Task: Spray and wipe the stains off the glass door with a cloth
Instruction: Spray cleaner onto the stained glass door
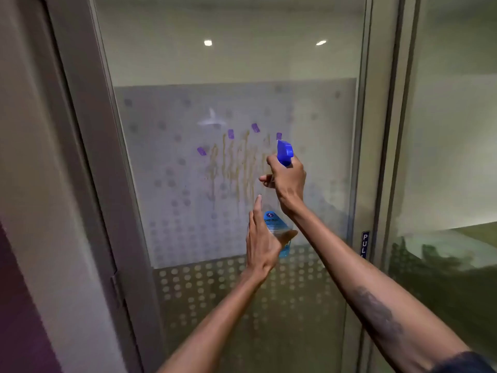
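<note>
Yellowish-brown stains (pixel 236 168) run in vertical streaks down the frosted middle band of the glass door (pixel 188 63), with small purple tape marks (pixel 230 134) around them. My right hand (pixel 287 181) grips the neck of a clear spray bottle (pixel 277 227) with a blue trigger head (pixel 284 152), its nozzle aimed at the stains. My left hand (pixel 261 240) cups the bottle's lower body from the left, fingers stretched upward along it. No cloth is in view.
A grey door frame (pixel 88 157) stands at the left and a metal post (pixel 376 157) at the right with a blue "PULL" label (pixel 365 243). The door's lower panel (pixel 242 305) carries a dotted pattern. Another glass pane (pixel 451 157) is at the far right.
</note>
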